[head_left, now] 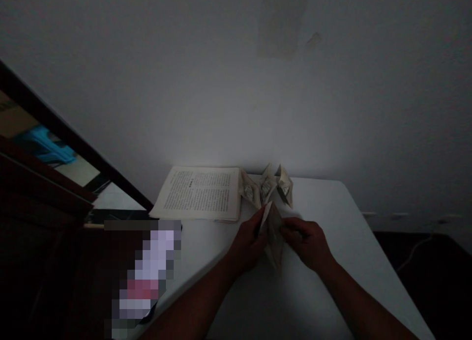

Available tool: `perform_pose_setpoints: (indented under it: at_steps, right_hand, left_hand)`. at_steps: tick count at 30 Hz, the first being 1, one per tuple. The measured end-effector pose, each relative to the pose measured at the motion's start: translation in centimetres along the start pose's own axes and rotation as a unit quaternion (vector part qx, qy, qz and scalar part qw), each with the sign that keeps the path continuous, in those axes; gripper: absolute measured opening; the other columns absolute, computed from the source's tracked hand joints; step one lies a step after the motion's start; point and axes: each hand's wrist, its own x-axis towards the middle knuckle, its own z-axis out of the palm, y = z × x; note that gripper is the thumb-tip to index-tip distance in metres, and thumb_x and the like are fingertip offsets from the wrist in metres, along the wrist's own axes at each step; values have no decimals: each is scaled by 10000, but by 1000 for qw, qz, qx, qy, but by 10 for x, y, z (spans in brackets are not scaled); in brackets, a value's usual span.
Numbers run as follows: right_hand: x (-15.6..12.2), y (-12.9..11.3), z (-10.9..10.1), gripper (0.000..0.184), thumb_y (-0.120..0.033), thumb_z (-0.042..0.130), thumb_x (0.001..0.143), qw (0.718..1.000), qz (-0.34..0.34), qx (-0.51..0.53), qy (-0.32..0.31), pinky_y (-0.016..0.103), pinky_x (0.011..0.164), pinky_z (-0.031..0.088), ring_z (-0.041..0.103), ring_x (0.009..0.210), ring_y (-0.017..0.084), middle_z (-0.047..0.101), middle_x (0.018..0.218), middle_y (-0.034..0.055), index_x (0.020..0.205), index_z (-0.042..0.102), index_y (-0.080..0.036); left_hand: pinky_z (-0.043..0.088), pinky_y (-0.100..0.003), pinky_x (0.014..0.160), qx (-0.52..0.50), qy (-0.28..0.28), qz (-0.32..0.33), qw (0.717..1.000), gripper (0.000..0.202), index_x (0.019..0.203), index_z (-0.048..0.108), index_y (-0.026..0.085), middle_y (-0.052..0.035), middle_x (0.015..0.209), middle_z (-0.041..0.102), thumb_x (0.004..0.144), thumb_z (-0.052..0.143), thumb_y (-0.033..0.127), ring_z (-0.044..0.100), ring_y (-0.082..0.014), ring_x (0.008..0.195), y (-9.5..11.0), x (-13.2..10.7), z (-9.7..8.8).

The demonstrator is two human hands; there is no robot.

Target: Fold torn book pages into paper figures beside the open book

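Observation:
A folded piece of paper (274, 234), pointed at top and bottom, stands upright between my hands over the white table. My left hand (248, 244) is closed on its left side, with the thumb toward me. On the other side, the bent fingers of my right hand (307, 240) pinch the paper's edge. Just beyond are three folded paper boats made of printed pages: a left one (249, 190), a middle one (267, 186) and a right one (285, 185). Dim light blurs the finer folds.
An open printed book or stack of pages (201, 195) lies at the table's back left, against the wall. The white table (324, 207) has its right edge beyond my right arm. At left stands a dark-framed mirror (73, 138); a pixelated patch (147, 271) covers something near the table's left edge.

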Motion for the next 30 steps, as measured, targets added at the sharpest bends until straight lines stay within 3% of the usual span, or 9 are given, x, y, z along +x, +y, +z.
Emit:
perform_pose_setpoints:
  at_steps: [4, 9, 13, 19, 25, 30]
  right_hand:
    - [1, -6, 1, 166, -270, 566, 782, 993, -50, -102, 19, 208, 468, 431, 543, 478, 121, 605, 548, -5, 692, 658, -165]
    - [1, -6, 2, 188, -254, 557, 782, 986, -75, -139, 44, 188, 447, 407, 523, 440, 102, 590, 514, -17, 631, 631, -169]
    - [0, -9, 3, 198, -260, 563, 781, 982, -87, -157, 51, 188, 444, 398, 513, 424, 97, 583, 499, -19, 622, 635, -166]
    - [0, -10, 4, 194, -245, 567, 767, 982, -67, -167, 57, 187, 440, 386, 513, 420, 96, 577, 491, -22, 601, 630, -166]
    - [1, -8, 2, 184, -242, 564, 757, 988, -19, -145, 53, 202, 459, 398, 539, 440, 112, 604, 509, -12, 616, 648, -161]
    - [1, -1, 4, 98, -211, 615, 682, 997, 78, 7, 27, 226, 517, 462, 609, 554, 162, 636, 558, -1, 601, 639, -162]
  left_hand:
    - [439, -271, 822, 53, 1, -17, 998, 448, 1234, 528, 143, -47, 1032, 653, 795, 450, 114, 593, -183, 910, 5, 1, 3]
    - [425, -221, 649, 117, 25, -59, 991, 237, 949, 679, 129, -27, 801, 672, 811, 493, 181, 589, -152, 708, 0, 2, 5]
    - [345, -200, 514, 175, 43, -92, 979, 209, 738, 675, 106, 10, 582, 578, 798, 511, 221, 497, -110, 536, -4, 2, 5]
    - [319, -203, 506, 199, 60, -105, 972, 235, 684, 655, 108, 22, 550, 536, 796, 508, 254, 460, -101, 515, -5, 2, 5]
    - [345, -213, 528, 126, 73, -125, 981, 179, 724, 657, 108, 7, 600, 561, 759, 531, 230, 486, -120, 556, -6, 3, 4]
    - [432, -290, 736, -123, 4, -98, 988, 294, 934, 658, 105, -60, 831, 653, 724, 604, 303, 584, -211, 809, -7, 6, 2]
